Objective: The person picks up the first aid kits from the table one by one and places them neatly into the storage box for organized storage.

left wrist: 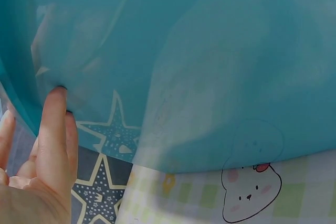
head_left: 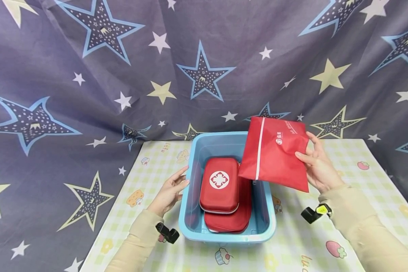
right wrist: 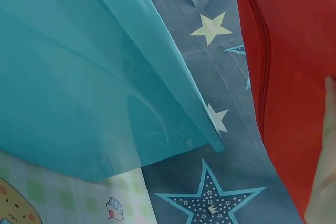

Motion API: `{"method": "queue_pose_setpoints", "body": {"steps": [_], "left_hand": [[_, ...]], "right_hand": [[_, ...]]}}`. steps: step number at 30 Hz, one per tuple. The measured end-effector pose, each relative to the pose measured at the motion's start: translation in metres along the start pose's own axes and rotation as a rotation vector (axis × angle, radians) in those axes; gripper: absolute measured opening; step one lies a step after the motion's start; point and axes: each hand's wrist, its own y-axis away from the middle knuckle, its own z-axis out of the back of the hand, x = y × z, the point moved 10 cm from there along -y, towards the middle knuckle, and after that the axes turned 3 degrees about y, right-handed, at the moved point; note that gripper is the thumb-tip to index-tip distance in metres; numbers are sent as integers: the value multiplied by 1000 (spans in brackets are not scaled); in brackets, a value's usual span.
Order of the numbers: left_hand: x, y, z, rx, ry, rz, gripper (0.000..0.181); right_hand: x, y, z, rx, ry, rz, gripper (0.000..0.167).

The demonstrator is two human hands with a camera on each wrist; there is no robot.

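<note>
A red fabric pouch (head_left: 275, 151) with a white zipper strip and white print hangs tilted over the right rim of a blue plastic bin (head_left: 226, 237). My right hand (head_left: 321, 168) pinches its right edge, thumb on the near face. In the right wrist view the pouch (right wrist: 294, 77) is beside the bin's wall (right wrist: 79, 87). My left hand (head_left: 170, 192) touches the bin's left side with extended fingers, seen against the blue wall in the left wrist view. Inside the bin, a red first-aid case (head_left: 219, 196) with a white cross lies on another red item (head_left: 229, 223), partly hidden.
The bin stands on a table with a checked, cartoon-printed cloth (head_left: 122, 226). Behind the table hangs a dark curtain (head_left: 204, 113) with stars. A black wrist camera (head_left: 167, 232) sits on the left sleeve, and another camera (head_left: 314, 213) on the right.
</note>
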Motion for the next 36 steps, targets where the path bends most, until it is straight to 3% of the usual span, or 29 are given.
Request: {"method": "queue_pose_setpoints", "body": {"steps": [36], "left_hand": [[-1,1,-1,1,-5,-1,56]], "right_hand": [[-33,-6,-18,-20,70,-72,59]]}}
